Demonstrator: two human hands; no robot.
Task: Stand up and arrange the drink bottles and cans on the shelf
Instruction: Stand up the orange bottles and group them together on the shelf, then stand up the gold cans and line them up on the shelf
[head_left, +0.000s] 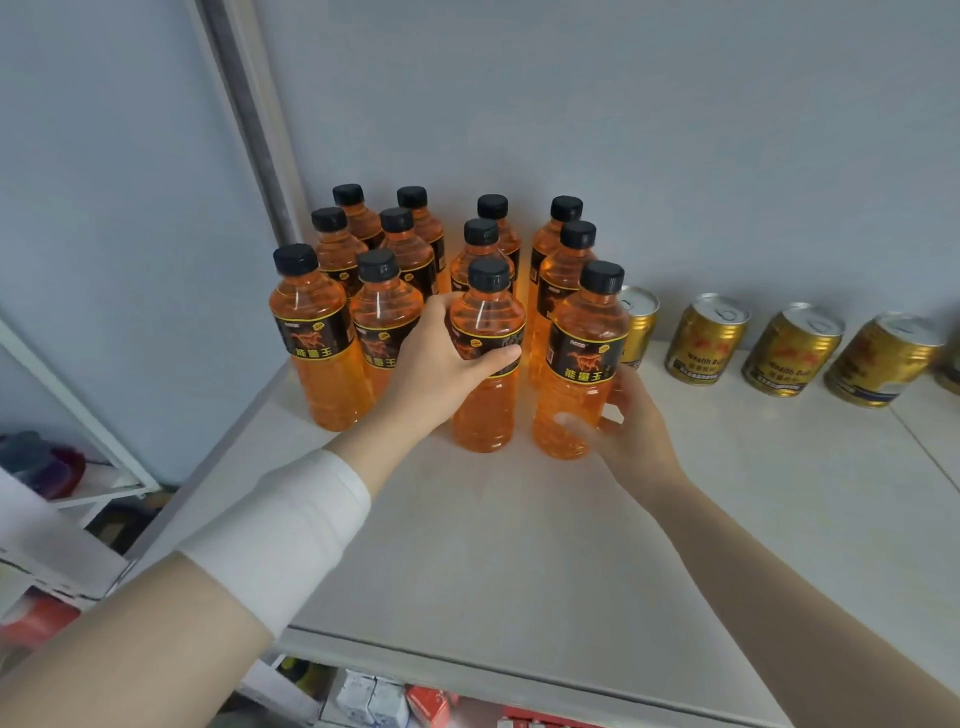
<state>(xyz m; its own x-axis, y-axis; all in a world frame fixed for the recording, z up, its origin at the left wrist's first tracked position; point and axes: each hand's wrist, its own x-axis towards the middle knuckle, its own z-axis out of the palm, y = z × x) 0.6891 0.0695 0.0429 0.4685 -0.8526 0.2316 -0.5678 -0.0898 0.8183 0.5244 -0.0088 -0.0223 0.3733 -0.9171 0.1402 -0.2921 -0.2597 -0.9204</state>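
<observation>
Twelve orange bottles stand upright in rows at the back left of the shelf (519, 545). Your left hand (441, 364) wraps the front-row bottle (485, 364) at its label, thumb across the front, fingers behind. At its 3 o'clock, the next bottle (582, 364) sits between the thumb and fingers of your right hand (631, 431), closed low around its base. Gold cans (706, 340) line up further toward 3 o'clock, upright.

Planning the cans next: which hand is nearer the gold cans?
Right. The right hand holds the bottle beside the gold cans; the left hand grips a bottle farther left.
</observation>
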